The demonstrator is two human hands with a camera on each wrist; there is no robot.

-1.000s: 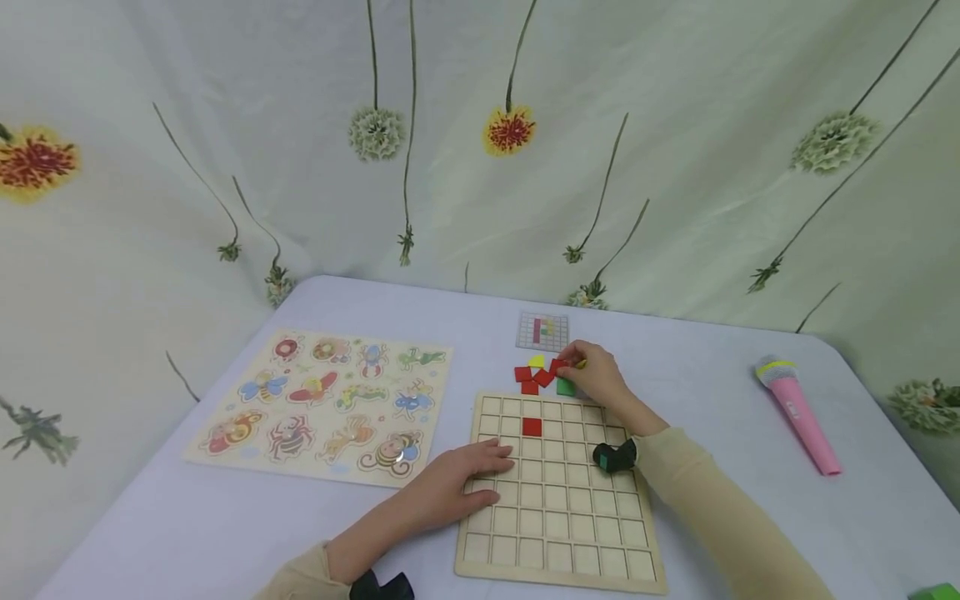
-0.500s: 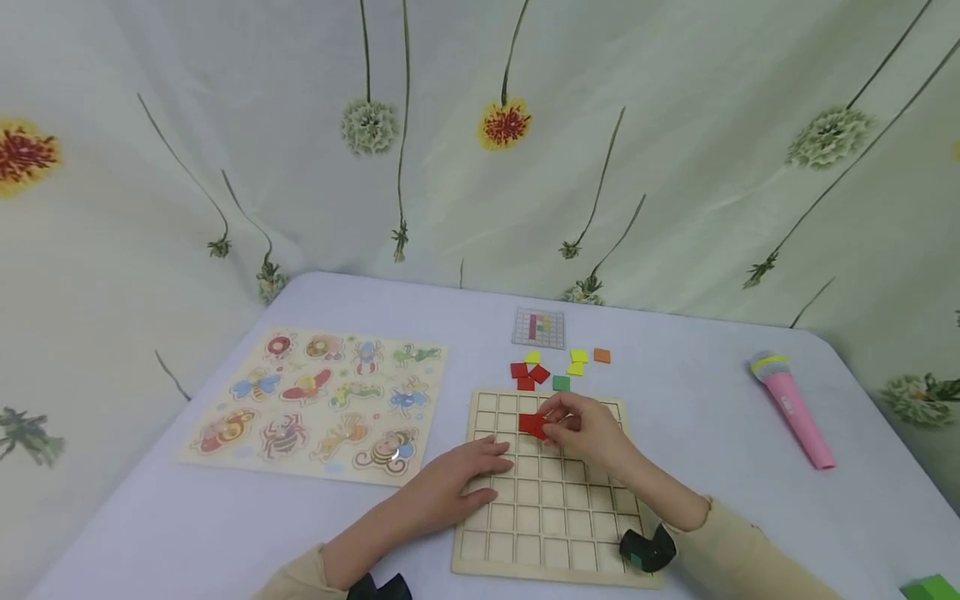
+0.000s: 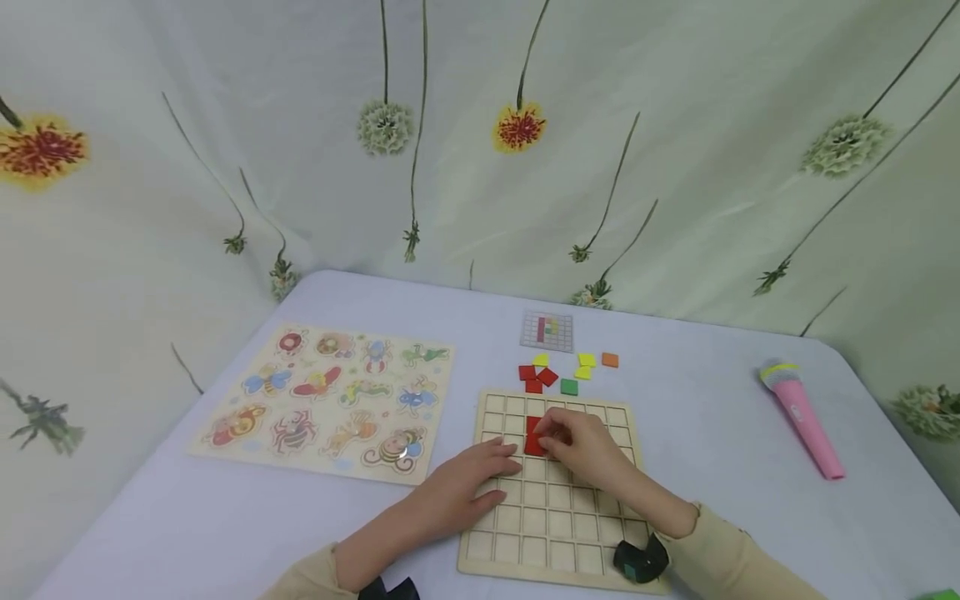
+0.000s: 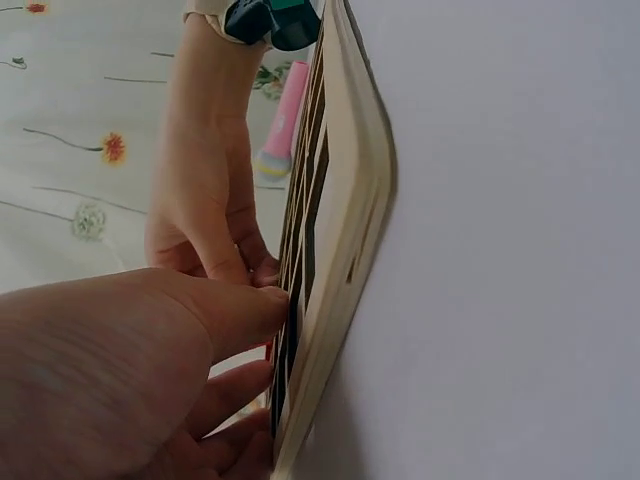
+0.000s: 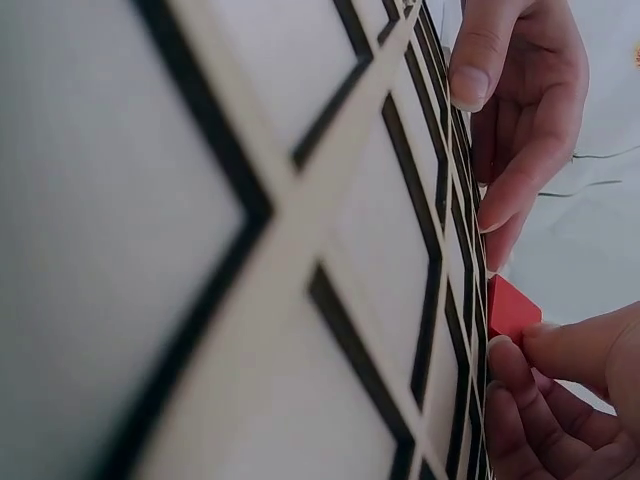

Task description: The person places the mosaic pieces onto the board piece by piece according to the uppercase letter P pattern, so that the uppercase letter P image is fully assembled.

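Over the grid board (image 3: 558,533), our right hand (image 3: 581,446) pinches a red tile (image 3: 534,446) into its cell; left hand (image 3: 457,483) flat, steadying. Next, we reckon: press it flush.

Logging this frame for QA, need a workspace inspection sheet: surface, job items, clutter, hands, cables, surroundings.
Surface: table under a pale cloth.
Job's things: wooden grid board lies flat; one red tile sits in a cell, a second red tile just below it at the right hand's fingertips. Loose tiles, red, yellow, green and orange, lie behind the board by a small pattern card.
Clutter: insect peg puzzle to the left, pink toy microphone to the right.
Hands: left hand rests flat on the board's left edge; right hand pinches the second red tile.
Cables: nothing seen.
Surroundings: floral curtain behind the table.
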